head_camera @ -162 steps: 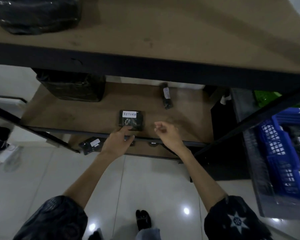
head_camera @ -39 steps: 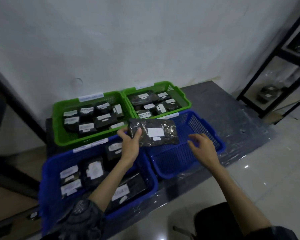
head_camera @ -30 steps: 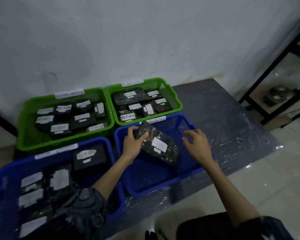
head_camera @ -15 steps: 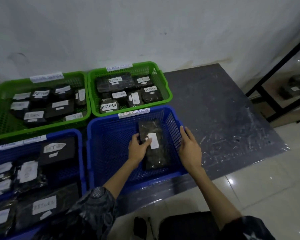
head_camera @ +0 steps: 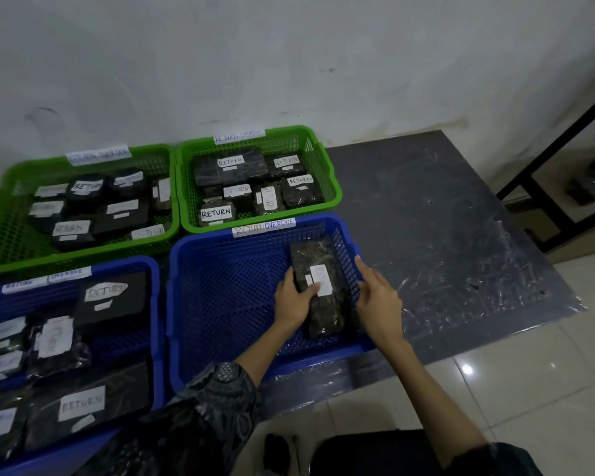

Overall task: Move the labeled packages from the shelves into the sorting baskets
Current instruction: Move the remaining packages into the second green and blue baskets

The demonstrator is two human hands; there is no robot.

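A dark plastic-wrapped package [head_camera: 318, 293] with a white label lies lengthwise along the right side of the blue basket [head_camera: 220, 293] tagged "RETURN OVERDUE". My left hand [head_camera: 294, 300] grips the package's left edge, thumb on the label. My right hand [head_camera: 378, 300] rests with straight fingers against the basket's right wall, beside the package. That package is the only thing I see in this basket.
Two green baskets [head_camera: 332, 187] [head_camera: 0, 235] at the back and a second blue basket [head_camera: 152, 324] on the left hold several labeled dark packages. All stand on a grey plastic-covered platform [head_camera: 443, 235] against a white wall. A black shelf frame [head_camera: 543, 159] stands at right, above tiled floor.
I carried the package from the shelf to the baskets and lowered it into the right blue basket. In the last half second both hands stayed on it; the view shifted slightly.
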